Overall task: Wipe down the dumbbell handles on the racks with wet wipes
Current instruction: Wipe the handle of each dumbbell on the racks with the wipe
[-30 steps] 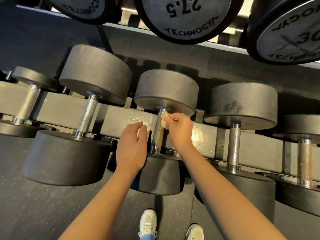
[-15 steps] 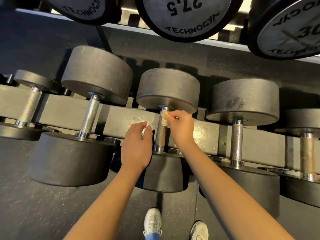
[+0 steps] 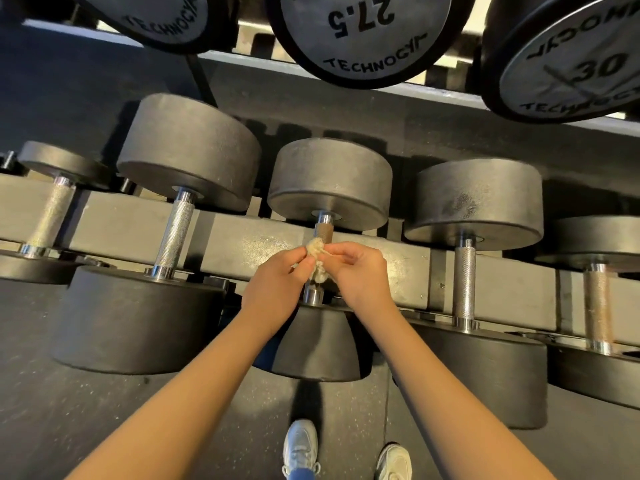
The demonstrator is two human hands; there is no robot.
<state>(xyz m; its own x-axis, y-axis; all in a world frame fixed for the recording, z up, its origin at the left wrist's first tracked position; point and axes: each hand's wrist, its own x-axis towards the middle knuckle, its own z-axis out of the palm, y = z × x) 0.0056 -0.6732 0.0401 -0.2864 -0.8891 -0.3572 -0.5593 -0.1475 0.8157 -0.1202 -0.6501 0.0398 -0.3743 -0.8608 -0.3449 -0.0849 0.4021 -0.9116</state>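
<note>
A crumpled, off-white wet wipe (image 3: pixel 317 258) hangs in front of the steel handle (image 3: pixel 323 228) of the middle dumbbell on the lower rack. My left hand (image 3: pixel 277 289) pinches the wipe from the left. From the right, my right hand (image 3: pixel 360 278) pinches it between thumb and fingers. Both hands hide the middle of that handle; its top and its bottom end (image 3: pixel 312 295) show. The dumbbell's black far head (image 3: pixel 330 181) sits above the hands, and its near head (image 3: pixel 317 344) lies below them.
Other black dumbbells lie side by side on the grey rack rail (image 3: pixel 242 244), with knurled handles at the left (image 3: pixel 175 233) and right (image 3: pixel 464 282). Larger dumbbells marked 27.5 (image 3: pixel 360 32) and 30 (image 3: pixel 575 57) overhang from the upper rack. My shoes (image 3: pixel 301 448) stand on dark rubber floor.
My left hand left the near dumbbell head and came up to the wipe. My right hand slid down the handle from its top, and both hands now pinch the wipe.
</note>
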